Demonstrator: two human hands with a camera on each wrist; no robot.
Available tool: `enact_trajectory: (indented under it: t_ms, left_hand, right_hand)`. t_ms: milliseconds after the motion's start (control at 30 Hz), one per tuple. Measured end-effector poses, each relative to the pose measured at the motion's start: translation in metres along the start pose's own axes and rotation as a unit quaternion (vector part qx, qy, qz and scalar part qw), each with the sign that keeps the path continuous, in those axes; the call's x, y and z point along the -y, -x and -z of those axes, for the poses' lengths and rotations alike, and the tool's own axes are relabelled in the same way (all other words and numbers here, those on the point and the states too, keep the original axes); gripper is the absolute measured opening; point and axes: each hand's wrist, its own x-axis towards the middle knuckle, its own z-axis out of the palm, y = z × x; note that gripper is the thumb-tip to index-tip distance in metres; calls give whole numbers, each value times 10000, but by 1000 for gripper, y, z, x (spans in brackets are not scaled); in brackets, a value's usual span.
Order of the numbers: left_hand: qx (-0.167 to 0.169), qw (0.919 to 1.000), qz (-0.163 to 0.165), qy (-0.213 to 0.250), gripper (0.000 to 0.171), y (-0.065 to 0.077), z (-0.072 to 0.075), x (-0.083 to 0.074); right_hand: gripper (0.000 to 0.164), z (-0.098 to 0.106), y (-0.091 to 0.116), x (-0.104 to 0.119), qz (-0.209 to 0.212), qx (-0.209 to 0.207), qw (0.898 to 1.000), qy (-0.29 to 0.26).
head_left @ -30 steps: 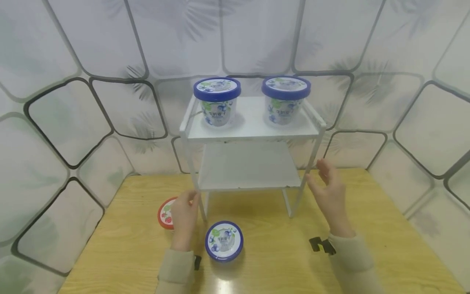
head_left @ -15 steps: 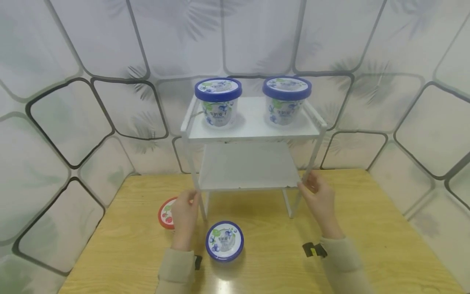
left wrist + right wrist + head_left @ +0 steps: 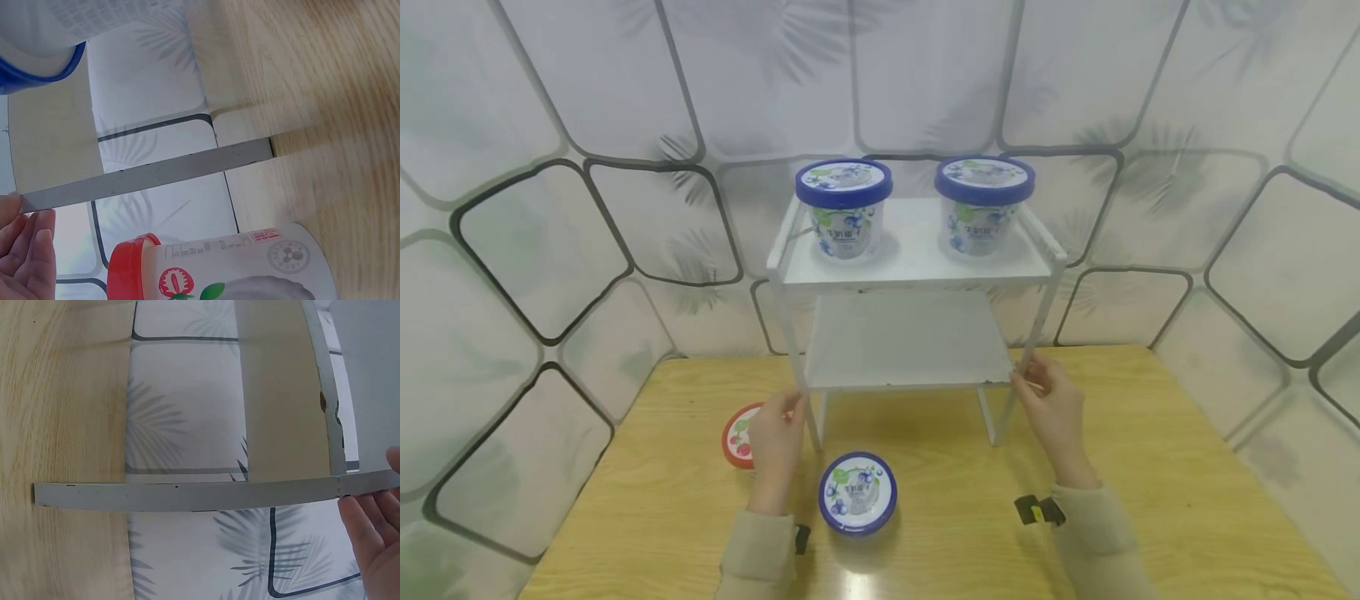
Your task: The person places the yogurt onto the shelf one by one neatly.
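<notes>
A white two-tier shelf rack (image 3: 910, 337) stands on the wooden table. Fingers and thumb of my left hand (image 3: 777, 442) pinch its left front leg (image 3: 150, 176), near the lower tier's corner. On the other side, my right hand (image 3: 1054, 412) pinches the right front leg (image 3: 187, 495) at about the same height. Two blue-lidded tubs, one on the left (image 3: 844, 208) and one on the right (image 3: 983, 208), stand upright on the top tier. A third blue-lidded tub (image 3: 858, 493) is on the table beside my left forearm. My left hand partly hides a red-lidded tub (image 3: 741, 442).
Behind the table (image 3: 940, 517) and along both sides stands a pale patterned wall covering (image 3: 925, 75) with dark rounded outlines. The lower tier's edge (image 3: 325, 387) has chipped paint. A black strap (image 3: 1037, 510) is at my right wrist.
My right hand has moved left and slightly down, from beside the rack onto its right front leg, and its fingers have closed there. My left hand, the rack and the tubs look unmoved.
</notes>
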Motion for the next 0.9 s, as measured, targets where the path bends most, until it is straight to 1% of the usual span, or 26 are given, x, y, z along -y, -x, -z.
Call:
enact_trajectory:
  t_ms: [133, 267, 367, 500, 633, 800, 900]
  left_hand:
    - [-10, 10000, -4, -1, 17, 1, 0, 0]
    - [30, 10000, 59, 19, 17, 0, 1, -1]
    - [50, 9999, 109, 17, 17, 0, 1, -2]
    - [-4, 10000, 68, -1, 17, 0, 0, -1]
    - [-14, 10000, 31, 12, 17, 0, 0, -1]
    - [99, 9999, 136, 12, 17, 2, 0, 1]
    - [93, 9999, 97, -27, 17, 3, 0, 3]
  right_hand:
    - [29, -2, 0, 0, -76, -131, 9999, 20]
    - [25, -4, 1, 17, -26, -348, 9992, 177]
    - [22, -5, 2, 32, 38, -517, 9977, 447]
    - [20, -6, 2, 35, 0, -607, 9956, 716]
    - [19, -6, 2, 32, 14, -627, 9958, 670]
    - [19, -6, -1, 9, -47, -609, 9969, 503]
    - [19, -7, -2, -1, -114, -598, 9968, 518]
